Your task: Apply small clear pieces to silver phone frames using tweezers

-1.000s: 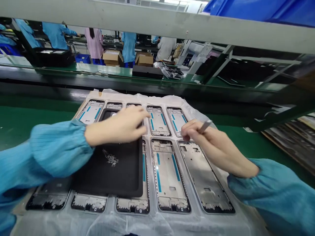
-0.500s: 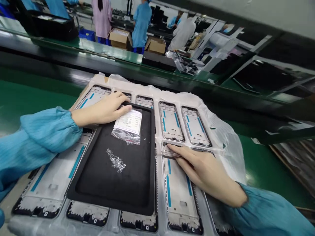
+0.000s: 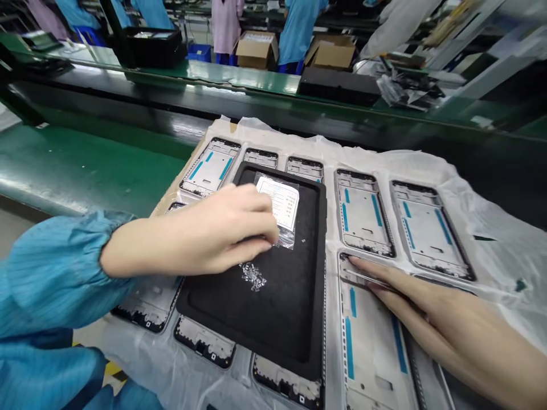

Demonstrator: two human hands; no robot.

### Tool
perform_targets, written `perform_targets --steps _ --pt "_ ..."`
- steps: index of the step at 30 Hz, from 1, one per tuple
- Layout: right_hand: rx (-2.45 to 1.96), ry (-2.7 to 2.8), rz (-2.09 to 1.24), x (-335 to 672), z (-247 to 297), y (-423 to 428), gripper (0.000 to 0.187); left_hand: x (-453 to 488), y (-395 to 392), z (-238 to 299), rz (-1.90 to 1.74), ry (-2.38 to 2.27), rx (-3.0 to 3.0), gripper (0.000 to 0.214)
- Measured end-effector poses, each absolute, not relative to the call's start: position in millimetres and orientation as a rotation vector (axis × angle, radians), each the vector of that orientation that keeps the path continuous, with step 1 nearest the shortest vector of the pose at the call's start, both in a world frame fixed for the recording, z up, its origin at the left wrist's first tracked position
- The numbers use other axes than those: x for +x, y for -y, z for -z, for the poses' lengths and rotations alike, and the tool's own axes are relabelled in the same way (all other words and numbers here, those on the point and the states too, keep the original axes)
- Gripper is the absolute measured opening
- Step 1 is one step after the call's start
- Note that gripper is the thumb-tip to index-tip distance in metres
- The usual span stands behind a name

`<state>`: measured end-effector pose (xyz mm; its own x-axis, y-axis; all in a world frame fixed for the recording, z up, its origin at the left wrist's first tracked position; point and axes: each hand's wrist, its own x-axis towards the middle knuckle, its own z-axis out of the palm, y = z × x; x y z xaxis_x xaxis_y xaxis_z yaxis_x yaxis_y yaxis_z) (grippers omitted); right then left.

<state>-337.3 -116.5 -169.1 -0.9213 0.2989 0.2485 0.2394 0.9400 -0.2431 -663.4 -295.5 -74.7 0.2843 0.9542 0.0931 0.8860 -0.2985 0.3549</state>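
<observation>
Tray (image 3: pixel 290 319), black and shallow, sits at the centre of the frame on top of several metal housings (image 3: pixel 364 213), which lie in rows on a pale, crinkled sheet (image 3: pixel 508 210). A small heap of clear pieces (image 3: pixel 253 277) rests in it, below the frame's middle, with a labelled plastic bag (image 3: pixel 280 205) higher up. The left hand (image 3: pixel 233 228) hovers over the tray's left side, its grip curled with the fingertips bunched — whether it pinches anything, I cannot tell. At lower right, the right hand (image 3: pixel 444 319) reaches the top end of a blue-striped housing (image 3: pixel 371 347); a thin, shiny strip (image 3: pixel 358 277) shows by its fingertips — I cannot tell whether that grip is closed on it. Green surface (image 3: pixel 85 171) spans the left; cardboard boxes (image 3: pixel 256 50) stand along the top.
</observation>
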Motion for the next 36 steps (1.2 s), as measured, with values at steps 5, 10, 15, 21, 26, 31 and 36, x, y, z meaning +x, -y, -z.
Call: perform_targets --steps 5,10,15,21,26,31,36 --pt "-0.421 2.829 -0.319 -338 165 115 0.044 -656 293 90 -0.26 -1.694 2.499 0.022" --pt "-0.44 2.861 -0.407 -340 160 113 0.043 -647 274 92 -0.18 -1.71 2.6 0.021" --pt "-0.527 2.835 -0.417 -343 161 118 0.046 -633 253 93 -0.165 -1.762 2.587 0.017" --pt "-0.488 2.773 -0.436 -342 159 124 0.037 -616 237 91 -0.015 -1.869 2.484 0.019" --pt "-0.47 2.76 -0.466 -346 154 125 0.036 -605 233 97 0.022 -1.792 2.746 0.017" --pt "-0.463 2.8 -0.492 -347 151 125 0.037 -608 223 110 -0.081 -1.633 2.991 0.012" --pt "-0.447 2.787 -0.512 -346 152 126 0.036 -618 218 107 -0.051 -1.573 3.019 0.015"
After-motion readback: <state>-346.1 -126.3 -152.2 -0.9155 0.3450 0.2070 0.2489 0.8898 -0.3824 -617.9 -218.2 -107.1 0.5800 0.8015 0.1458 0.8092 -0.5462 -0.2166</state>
